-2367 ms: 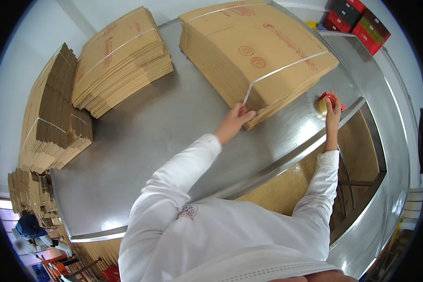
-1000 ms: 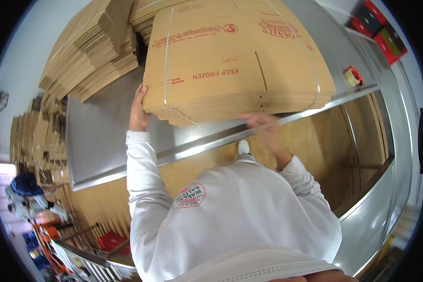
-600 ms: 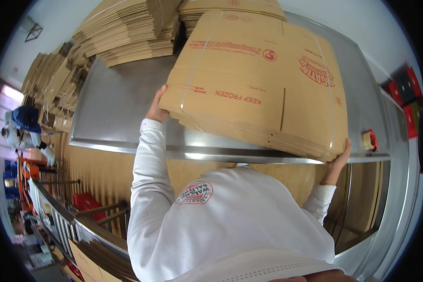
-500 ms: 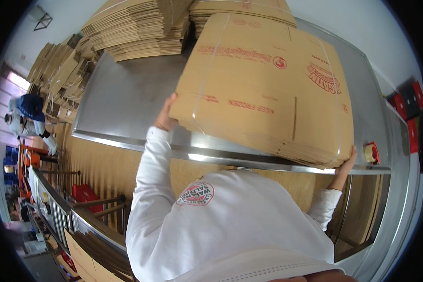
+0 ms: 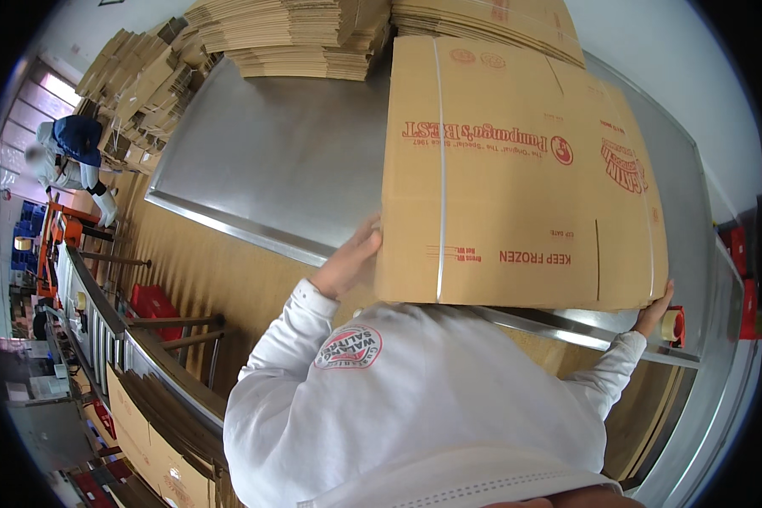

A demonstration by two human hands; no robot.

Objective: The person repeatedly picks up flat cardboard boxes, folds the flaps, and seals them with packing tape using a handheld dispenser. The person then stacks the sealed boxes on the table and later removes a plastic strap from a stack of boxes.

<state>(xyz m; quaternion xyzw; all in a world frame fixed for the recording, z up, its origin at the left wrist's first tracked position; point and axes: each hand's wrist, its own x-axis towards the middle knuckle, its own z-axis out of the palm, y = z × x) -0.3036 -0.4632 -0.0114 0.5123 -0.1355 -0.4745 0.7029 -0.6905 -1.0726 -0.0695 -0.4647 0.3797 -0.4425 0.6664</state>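
Observation:
A strapped bundle of flattened cardboard boxes (image 5: 516, 203), brown with red print, lies on the metal table (image 5: 271, 161) right in front of me. Its near edge meets my white-sleeved torso, which hides the part of the table below. My left hand (image 5: 350, 258) presses on the bundle's left side near the front corner, thumb upward and the other fingers partly hidden. At the near right corner my right hand (image 5: 654, 310) grips the edge, fingers up along the side. A pale strap (image 5: 440, 169) runs over the top of the bundle.
More stacks of flattened cardboard (image 5: 305, 55) stand along the table's back. A red tape dispenser (image 5: 674, 326) sits beside my right hand. Red boxes (image 5: 748, 309) are at the far right. Another person (image 5: 74, 157) bends over at the far left, beyond a metal rack (image 5: 118, 339).
The bundle has moved right and closer to my body, turning until its front edge lies nearly straight across. Both hands have moved with it; my left hand has shifted right and nearer.

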